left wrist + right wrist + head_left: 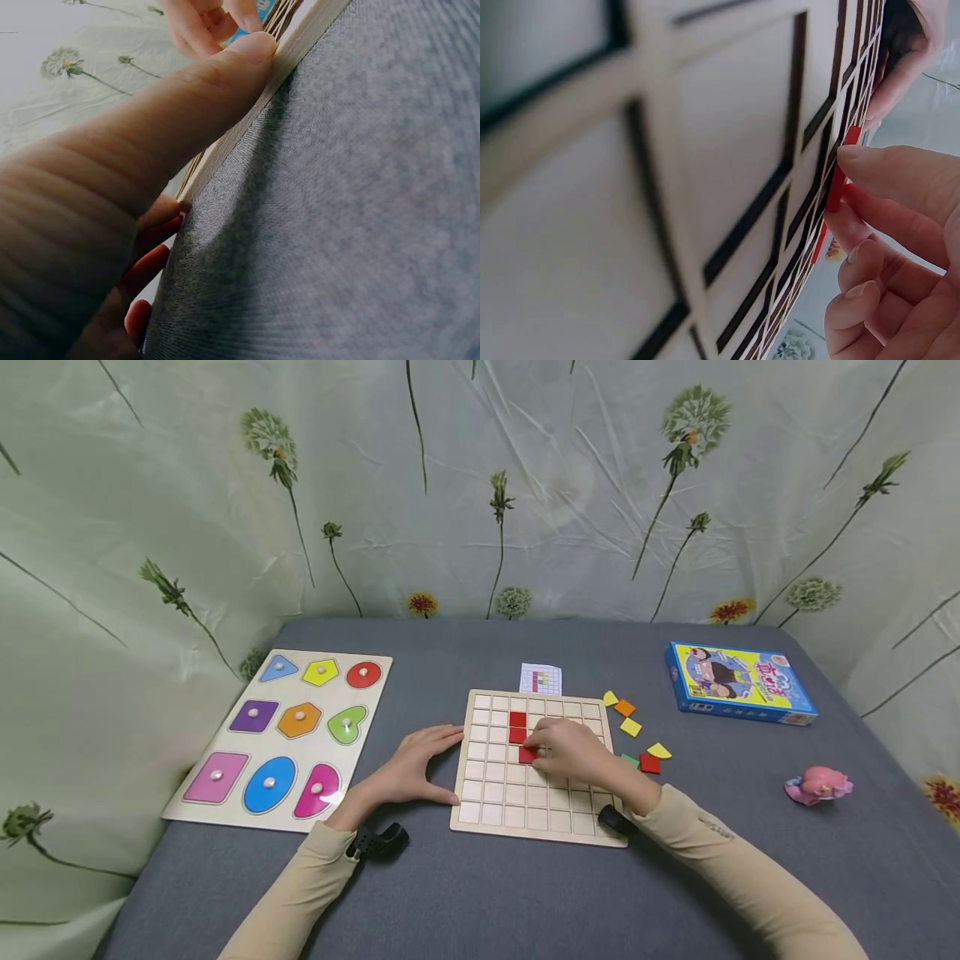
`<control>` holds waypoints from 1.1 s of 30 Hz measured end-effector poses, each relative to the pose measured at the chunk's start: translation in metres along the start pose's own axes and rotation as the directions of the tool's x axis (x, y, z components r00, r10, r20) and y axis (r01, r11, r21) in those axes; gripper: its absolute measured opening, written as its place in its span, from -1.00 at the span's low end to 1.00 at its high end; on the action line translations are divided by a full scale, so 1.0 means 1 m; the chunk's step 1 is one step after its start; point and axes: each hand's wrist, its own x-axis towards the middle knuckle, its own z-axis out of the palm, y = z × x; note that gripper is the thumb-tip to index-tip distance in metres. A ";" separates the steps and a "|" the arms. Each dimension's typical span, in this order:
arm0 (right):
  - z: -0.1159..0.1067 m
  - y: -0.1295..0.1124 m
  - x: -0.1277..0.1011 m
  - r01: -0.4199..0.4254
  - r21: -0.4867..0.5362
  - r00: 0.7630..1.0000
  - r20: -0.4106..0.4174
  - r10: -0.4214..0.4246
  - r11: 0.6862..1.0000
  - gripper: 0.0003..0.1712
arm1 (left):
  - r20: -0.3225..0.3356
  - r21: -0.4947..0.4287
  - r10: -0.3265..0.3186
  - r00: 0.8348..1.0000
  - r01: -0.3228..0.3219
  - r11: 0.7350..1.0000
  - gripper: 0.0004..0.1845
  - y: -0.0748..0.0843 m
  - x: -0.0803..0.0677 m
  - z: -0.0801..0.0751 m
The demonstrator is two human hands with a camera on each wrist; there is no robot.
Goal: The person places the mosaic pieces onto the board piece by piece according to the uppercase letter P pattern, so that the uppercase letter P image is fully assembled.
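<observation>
My left hand [411,770] lies open, thumb and fingers braced against the near-left edge of the wooden grid board [495,814] so it cannot slide on the grey table [480,893]. My right hand [570,752] pinches a red square tile [527,754] over a middle cell, below two red tiles [517,727] already seated. Beyond, loose coloured tiles [632,727] wait near the pattern card [541,679].
</observation>
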 end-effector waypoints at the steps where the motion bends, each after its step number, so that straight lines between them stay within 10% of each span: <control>1: 0.000 -0.001 0.001 0.002 0.000 1.000 0.004 -0.002 1.000 -0.78 | 0.005 -0.004 -0.006 1.000 0.006 1.000 0.04 0.001 0.000 -0.001; 33: 0.004 -0.006 0.009 0.063 -0.014 0.998 -0.029 -0.064 0.998 -0.78 | 0.059 -0.008 -0.059 0.997 0.060 0.998 0.02 0.005 0.002 -0.004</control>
